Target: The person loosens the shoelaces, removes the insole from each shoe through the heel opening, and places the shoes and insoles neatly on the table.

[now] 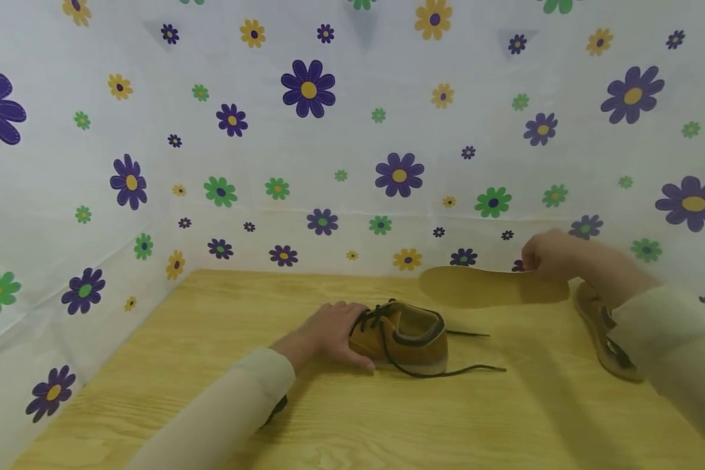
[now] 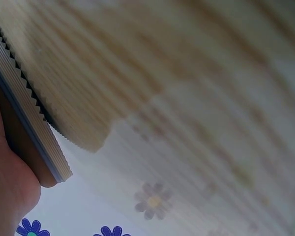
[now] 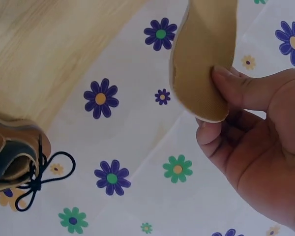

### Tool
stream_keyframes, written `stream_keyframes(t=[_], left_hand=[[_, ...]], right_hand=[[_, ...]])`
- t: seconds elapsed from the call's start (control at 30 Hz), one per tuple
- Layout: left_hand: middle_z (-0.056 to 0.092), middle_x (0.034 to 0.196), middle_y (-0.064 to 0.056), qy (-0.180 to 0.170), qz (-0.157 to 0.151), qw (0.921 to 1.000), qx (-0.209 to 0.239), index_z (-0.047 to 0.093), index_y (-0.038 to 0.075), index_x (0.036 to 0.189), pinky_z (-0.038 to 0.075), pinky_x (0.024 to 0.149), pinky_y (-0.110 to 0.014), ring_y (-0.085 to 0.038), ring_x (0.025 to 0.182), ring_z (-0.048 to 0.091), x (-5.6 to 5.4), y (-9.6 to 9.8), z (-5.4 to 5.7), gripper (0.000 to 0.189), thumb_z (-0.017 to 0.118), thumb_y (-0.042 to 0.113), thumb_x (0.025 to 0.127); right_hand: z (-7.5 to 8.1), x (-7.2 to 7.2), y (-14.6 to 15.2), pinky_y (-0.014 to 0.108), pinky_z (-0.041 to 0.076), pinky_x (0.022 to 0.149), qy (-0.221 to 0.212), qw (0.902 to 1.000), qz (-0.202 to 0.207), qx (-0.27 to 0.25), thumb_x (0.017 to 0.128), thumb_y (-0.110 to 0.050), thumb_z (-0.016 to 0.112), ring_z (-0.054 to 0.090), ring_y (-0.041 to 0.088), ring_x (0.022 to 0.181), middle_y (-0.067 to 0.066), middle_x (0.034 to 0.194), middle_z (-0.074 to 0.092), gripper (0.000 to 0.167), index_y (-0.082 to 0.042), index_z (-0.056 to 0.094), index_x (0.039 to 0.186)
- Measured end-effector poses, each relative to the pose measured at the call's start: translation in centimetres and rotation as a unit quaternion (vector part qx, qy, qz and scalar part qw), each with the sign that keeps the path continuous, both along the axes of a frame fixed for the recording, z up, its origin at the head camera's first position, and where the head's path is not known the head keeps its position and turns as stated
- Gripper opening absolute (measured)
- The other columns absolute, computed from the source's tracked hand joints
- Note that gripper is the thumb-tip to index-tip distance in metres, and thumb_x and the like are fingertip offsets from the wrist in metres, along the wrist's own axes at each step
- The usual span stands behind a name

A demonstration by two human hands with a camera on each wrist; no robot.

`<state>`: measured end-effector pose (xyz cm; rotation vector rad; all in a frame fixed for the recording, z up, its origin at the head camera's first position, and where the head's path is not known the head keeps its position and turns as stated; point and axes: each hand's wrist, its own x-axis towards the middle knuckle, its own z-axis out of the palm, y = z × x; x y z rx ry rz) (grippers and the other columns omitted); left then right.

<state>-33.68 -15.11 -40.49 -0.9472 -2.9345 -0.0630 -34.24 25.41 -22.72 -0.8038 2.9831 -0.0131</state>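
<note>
A tan lace-up shoe (image 1: 425, 352) stands upright mid-table, its dark laces undone and trailing to the right. My left hand (image 1: 331, 333) grips its toe, thumb on the near side and fingers over the top. In the left wrist view the ridged edge of the shoe's sole (image 2: 34, 113) lies beside my palm. Farther back on the right, my right hand (image 1: 555, 254) pinches a flat tan insole (image 1: 476, 287) near one end, above the table. The right wrist view shows the thumb on the face of that insole (image 3: 201, 59) and fingers behind it.
A second shoe (image 1: 590, 326) is at the right, partly behind my right forearm. In the right wrist view a brown shoe (image 3: 34, 142) has its dark laces tied in a bow. Something dark (image 1: 276, 411) shows beside my left sleeve. Flower-patterned sheeting (image 1: 352, 143) borders the wood-grain table (image 1: 211, 313).
</note>
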Motion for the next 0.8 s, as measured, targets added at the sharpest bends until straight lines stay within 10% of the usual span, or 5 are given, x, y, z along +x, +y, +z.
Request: stream_keyframes(t=[0.8], left_hand=[[0.048,0.151,-0.007,-0.002,0.008,1.0000,0.003,0.035,0.011,0.153,0.039,0.110,-0.048,-0.028,0.131,0.050,0.1,0.1,-0.2,0.118,0.067,0.084,0.067]], right_hand=[[-7.1,-2.5,-7.6,0.044,0.056,0.076,0.039,0.9975,0.005,-0.059,0.083,0.005,0.062,0.064,0.027,0.080,0.012,0.085,0.069,0.010,-0.001,0.069,0.087]])
